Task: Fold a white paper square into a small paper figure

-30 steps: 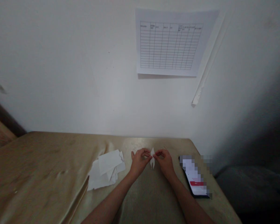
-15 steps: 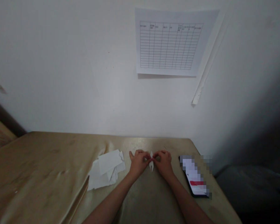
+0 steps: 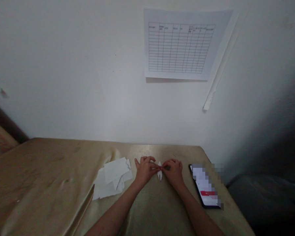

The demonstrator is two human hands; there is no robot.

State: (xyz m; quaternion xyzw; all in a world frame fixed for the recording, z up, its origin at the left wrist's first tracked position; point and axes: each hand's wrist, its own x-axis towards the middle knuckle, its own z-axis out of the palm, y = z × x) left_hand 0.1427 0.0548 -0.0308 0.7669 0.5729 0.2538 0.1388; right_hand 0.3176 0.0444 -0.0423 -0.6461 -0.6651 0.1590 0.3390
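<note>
A small folded white paper (image 3: 159, 176), pointed at the far end and split into two narrow tips at the near end, is held upright between my hands. My left hand (image 3: 145, 170) pinches its middle from the left with the fingertips, the other fingers loosely raised. From the right, my right hand (image 3: 173, 170) pinches the same spot, its fingers curled. The fingertips of both hands meet there and hide the paper's middle. Left of my left hand lies a loose pile of torn white paper sheets (image 3: 115, 172).
A smartphone (image 3: 204, 186) with a lit, partly blurred screen lies on the right of the brown-covered table (image 3: 64, 183). The white wall (image 3: 88, 98) rises behind the table's far edge, with a printed table sheet (image 3: 179, 49) stuck on it.
The left fingers have straightened somewhat, and the gap between thumb and forefinger has narrowed. Both hands stay at the folded paper's middle. The view has shifted very slightly.
</note>
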